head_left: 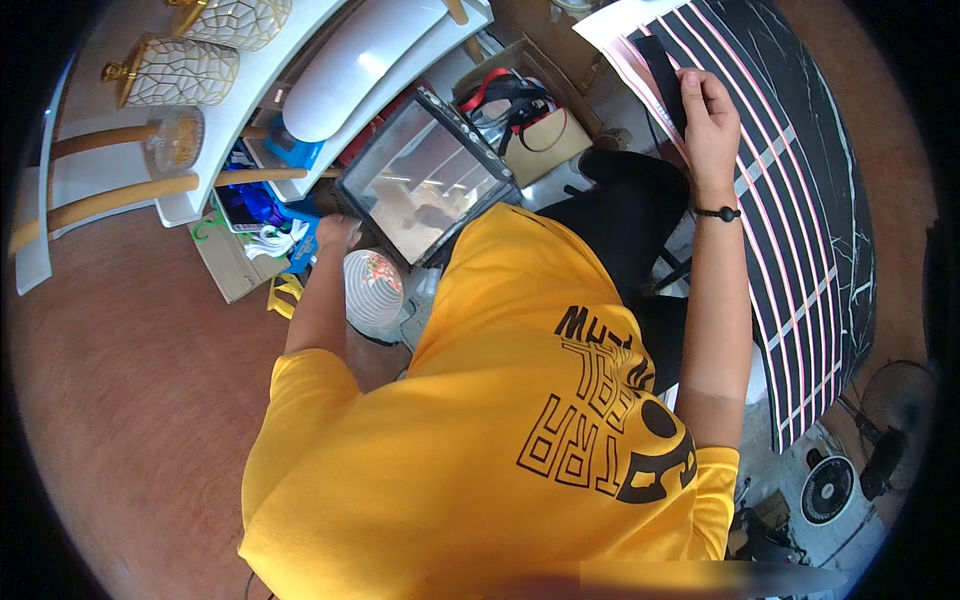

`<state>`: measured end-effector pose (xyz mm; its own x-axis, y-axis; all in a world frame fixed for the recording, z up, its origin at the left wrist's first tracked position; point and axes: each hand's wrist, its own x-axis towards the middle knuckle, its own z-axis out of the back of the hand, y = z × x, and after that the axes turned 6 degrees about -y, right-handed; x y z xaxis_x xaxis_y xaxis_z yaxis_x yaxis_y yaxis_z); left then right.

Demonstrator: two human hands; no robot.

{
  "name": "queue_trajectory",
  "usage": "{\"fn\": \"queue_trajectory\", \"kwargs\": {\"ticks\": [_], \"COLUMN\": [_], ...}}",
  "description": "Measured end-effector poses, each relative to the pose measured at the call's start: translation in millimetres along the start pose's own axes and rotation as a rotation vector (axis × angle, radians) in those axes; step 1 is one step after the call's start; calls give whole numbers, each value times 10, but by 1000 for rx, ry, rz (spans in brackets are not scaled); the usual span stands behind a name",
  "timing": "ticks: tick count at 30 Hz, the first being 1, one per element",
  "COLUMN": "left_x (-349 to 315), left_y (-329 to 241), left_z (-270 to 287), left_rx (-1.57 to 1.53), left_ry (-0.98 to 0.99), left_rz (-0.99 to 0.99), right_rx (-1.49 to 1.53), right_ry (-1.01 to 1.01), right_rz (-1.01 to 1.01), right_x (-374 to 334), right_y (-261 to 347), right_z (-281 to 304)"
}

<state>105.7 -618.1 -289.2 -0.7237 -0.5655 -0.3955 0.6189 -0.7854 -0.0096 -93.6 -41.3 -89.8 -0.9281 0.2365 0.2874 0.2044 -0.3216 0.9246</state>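
My right hand (710, 125), with a dark bracelet at its wrist, is closed around the end of a flat black strip (658, 80). Under and beside that hand lies a sheet of long black strips with white and pink edges (775, 185), crossed by pale tape bands. It rests on a black marble-patterned tabletop (845, 200). My left hand (338, 233) is down at the left, beside the corner of a dark-framed box with a clear top (425, 180). Its fingers are mostly hidden, so I cannot make out whether it grips anything.
White shelves with wooden legs (120, 200) stand at upper left, bearing gold-patterned jars (180, 72). Behind the framed box is a cardboard box (540, 140) of cables and straps. A round striped lid-like thing (374, 288) sits near my left arm. A fan (828, 488) stands lower right.
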Motion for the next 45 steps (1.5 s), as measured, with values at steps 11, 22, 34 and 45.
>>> {"fn": "queue_trajectory", "kwargs": {"ticks": [11,22,34,45], "left_x": [-793,-582,-639,-884], "left_y": [917,1442,1073,-3371], "left_z": [-961,-1153,-1068,1513], "left_rx": [-456,-308,-379,-938], "left_ry": [-26,360,-71,-902], "left_rz": [864,979,1101,-877], "right_rx": [57,69,183,103], "right_ry": [34,46,39,-315], "right_rz": [19,41,-28,103], "right_x": [-13,-17,-29,14], "right_y": [46,36,-22,302], "right_z": [11,22,-5,586]}}
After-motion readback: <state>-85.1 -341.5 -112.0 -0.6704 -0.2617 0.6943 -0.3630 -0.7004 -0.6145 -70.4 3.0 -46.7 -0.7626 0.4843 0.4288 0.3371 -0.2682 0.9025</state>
